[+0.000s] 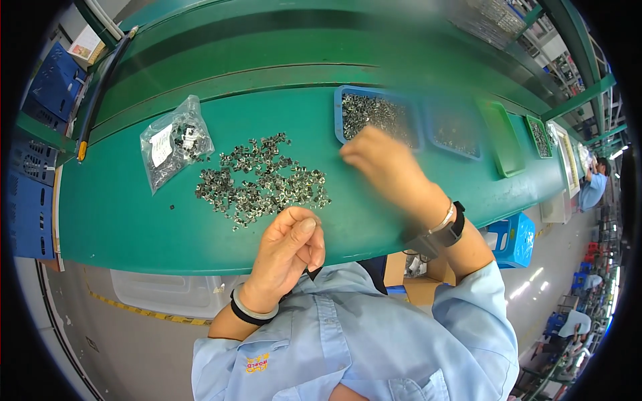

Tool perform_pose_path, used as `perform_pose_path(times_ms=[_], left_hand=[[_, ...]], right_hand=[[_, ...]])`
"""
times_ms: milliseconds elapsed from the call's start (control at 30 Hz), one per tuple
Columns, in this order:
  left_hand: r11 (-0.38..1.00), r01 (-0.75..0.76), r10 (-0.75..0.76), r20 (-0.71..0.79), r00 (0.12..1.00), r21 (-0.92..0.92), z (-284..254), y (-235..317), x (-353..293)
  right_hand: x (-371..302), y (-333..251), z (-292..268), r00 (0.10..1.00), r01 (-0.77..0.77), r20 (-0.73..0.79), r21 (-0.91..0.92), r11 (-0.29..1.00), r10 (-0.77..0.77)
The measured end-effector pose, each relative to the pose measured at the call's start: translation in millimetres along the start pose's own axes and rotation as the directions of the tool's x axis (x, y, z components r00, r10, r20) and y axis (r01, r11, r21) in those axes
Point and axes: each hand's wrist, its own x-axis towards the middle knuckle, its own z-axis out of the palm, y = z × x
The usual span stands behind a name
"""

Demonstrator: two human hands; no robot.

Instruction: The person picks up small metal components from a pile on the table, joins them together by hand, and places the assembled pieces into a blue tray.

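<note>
Many small shiny metal-and-black parts (261,184) lie in a loose pile on the green tabletop (134,234). Just in front of the pile's near edge is my left hand (291,248), its thumb pressed to the curled fingers. Anything between those fingertips is too small to make out. My right hand (388,164) hovers by the near edge of a blue tray (339,117) filled with similar small parts. Its fingers are bent together and slightly blurred, and what they may hold is hidden.
A clear plastic bag (160,175) of parts lies left of the pile. Rightward stand a second blue tray (455,152) with small parts, a green tray (501,144) and a smaller green tray (540,137). A blue stool (515,240) and cardboard box (428,287) are below the table edge.
</note>
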Motion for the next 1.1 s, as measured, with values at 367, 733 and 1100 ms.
perform_pose_path(times_ms=[367, 733, 1100], left_hand=[[1.0, 0.024, -0.023, 0.043, 0.999, -0.014, -1, 1, 1], [0.949, -0.026, 0.049, -0.066, 0.997, 0.314, 25, 1, 15], [0.997, 0.032, -0.033, 0.01, 0.999, 0.076, 16, -5, 15]], right_hand=[[1, -11, 14, 0.981, 0.036, 0.192, -0.034, 0.999, -0.029], [-23, -53, -15, 0.994, 0.002, 0.109, 0.191, 0.982, -0.023], [-40, -56, -2, 1.0, 0.018, -0.03, 0.3, 0.954, -0.01]])
